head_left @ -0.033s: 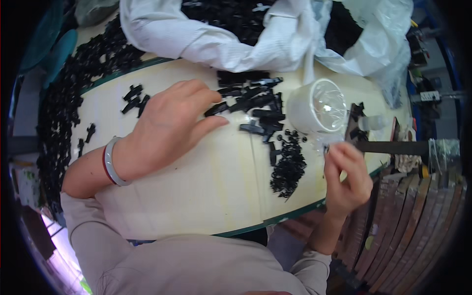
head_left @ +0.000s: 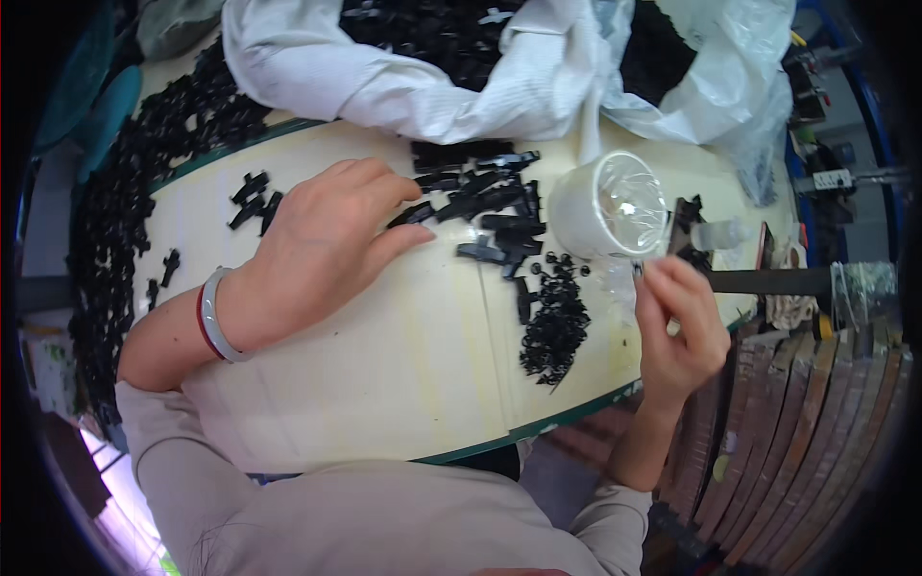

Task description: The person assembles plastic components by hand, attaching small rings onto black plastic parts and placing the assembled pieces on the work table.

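Thumb and fingers of my left hand (head_left: 322, 226) are closed around a small black plastic part (head_left: 412, 214), partly hidden by the fingers. Just beyond its fingertips lies a loose cluster of similar black plastic pieces (head_left: 490, 200). My right hand (head_left: 684, 322) pinches something tiny with a shiny dark tip, too small to name. It is held just below the rim of a white cup (head_left: 576, 206), which is tilted and has clear plastic film (head_left: 634, 206) in its mouth. Left of the right hand is a heap of tiny black rings or bits (head_left: 555, 326).
Many black parts (head_left: 106, 259) pile along the table's far left edge. A white cloth-like bag (head_left: 413, 96) holding more black parts lies across the back. A small clear bottle (head_left: 720, 233) and a dark bar (head_left: 768, 281) are at the right. Stacked brown boards (head_left: 768, 442) stand beyond the table edge.
My right hand has risen slightly toward the cup's lower rim, still pinching. My left hand keeps its hold on the black part. The whole view has shifted a little.
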Demonstrator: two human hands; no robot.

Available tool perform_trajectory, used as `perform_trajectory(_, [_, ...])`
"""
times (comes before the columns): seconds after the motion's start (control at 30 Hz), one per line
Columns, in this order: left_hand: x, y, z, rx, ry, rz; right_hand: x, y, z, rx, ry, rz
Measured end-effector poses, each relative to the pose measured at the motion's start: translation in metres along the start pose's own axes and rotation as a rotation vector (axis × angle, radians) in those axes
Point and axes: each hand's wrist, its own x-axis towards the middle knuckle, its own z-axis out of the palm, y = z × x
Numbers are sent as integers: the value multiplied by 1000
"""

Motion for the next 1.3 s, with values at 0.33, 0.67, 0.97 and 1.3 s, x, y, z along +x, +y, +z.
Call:
perform_trajectory(0.33, [9,-6,10,-126,-73,-28,32,35,6,-112,-163,-96])
perform_trajectory(0.67, [0,18,2,-1066,-462,-411,31,29,0,22,-218,39])
perform_trajectory(0.97, [-6,25,24,-1581,-629,-645,-9,-24,10,475,-214,293])
perform_trajectory(1.3, [-18,24,41,-1706,-626,-688,-29,-41,44,431,-204,9])
